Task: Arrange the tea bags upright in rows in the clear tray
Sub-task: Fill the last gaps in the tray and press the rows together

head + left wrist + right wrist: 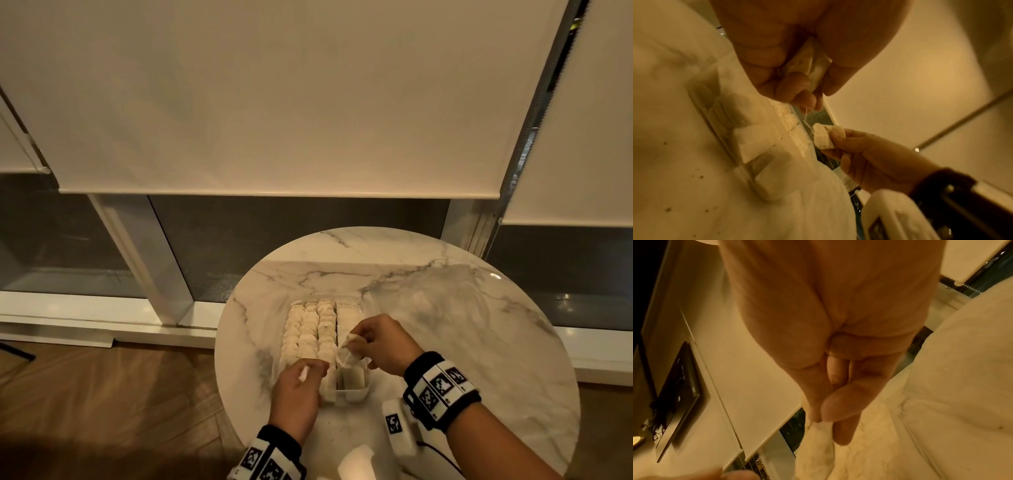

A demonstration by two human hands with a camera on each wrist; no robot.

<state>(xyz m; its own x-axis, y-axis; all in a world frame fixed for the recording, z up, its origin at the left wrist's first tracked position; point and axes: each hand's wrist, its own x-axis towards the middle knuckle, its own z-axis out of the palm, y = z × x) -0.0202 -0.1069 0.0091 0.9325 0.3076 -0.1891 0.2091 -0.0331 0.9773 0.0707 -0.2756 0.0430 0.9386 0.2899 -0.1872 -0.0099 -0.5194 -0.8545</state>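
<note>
Tea bag (pixel 348 353) pinched by top edge between thumb and forefinger of right hand (pixel 380 346), hung above near-right gap of clear tray (pixel 352 394). Long axis near vertical, lower end tilted toward 7 o'clock. Further tea bags (pixel 809 65) gripped in curled fingers of left hand (pixel 298 390), at tray's 7 o'clock corner. Advised: bag to be lowered straight, kept upright, pressed against filled row at 12 o'clock; string, seemingly linked to left hand's bags, to be freed first.

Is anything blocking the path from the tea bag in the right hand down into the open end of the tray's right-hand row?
Nothing visible does. The right hand pinches the tea bag just above the gap at the near end of the clear tray. The left hand, holding another bag, sits left of that gap.
</note>
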